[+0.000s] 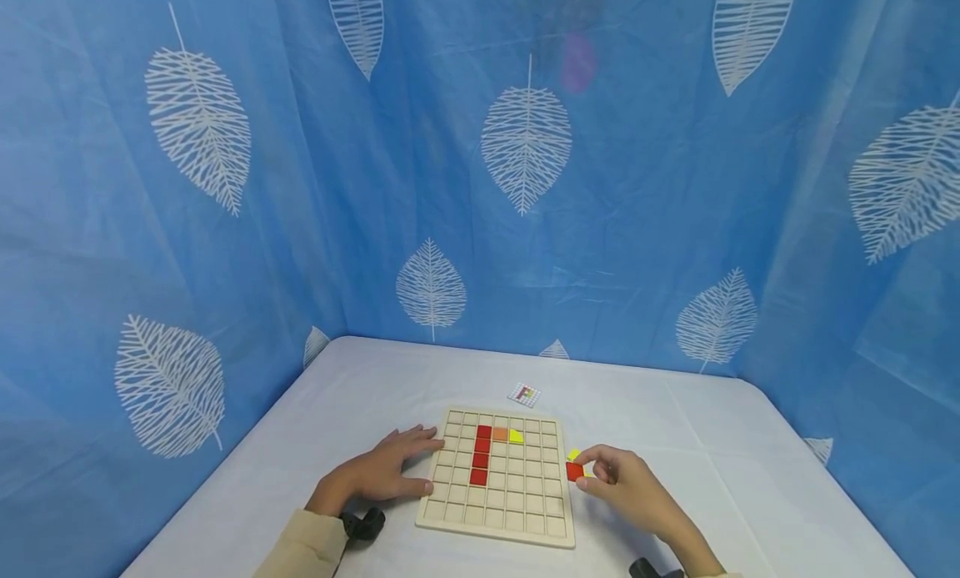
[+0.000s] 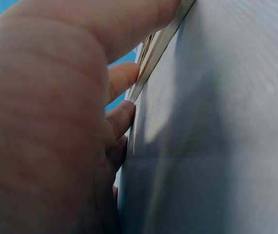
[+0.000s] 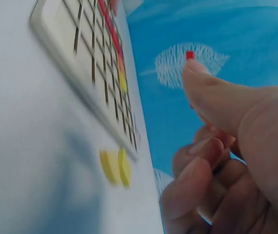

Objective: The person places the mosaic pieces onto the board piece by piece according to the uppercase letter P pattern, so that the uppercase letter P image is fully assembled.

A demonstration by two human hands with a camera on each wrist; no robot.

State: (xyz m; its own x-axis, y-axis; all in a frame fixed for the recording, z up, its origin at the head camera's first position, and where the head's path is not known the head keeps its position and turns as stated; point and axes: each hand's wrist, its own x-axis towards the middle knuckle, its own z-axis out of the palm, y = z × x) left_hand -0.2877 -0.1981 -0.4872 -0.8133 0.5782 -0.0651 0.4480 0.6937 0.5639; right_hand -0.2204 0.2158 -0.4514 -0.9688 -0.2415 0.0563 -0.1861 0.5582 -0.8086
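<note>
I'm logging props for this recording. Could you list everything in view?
Curtain: count unclear, blue with white leaves, around the table
Table: 1, white, under everything
Card: 1, white with coloured squares, beyond the board
Board: 1, beige, on the table
Set red tiles: 4, red, in a column on the board
Orange tile: 1, orange, right of the column's top
Set yellow piece: 1, yellow, right of orange
Loose yellow pieces: 2, yellow, right of the board
Held tile: 1, red, right hand
Wrist devices: 2, black, wrists
Sleeves: 2, beige, forearms
Hands: 2, left at the board's edge, right pinching the held tile
</note>
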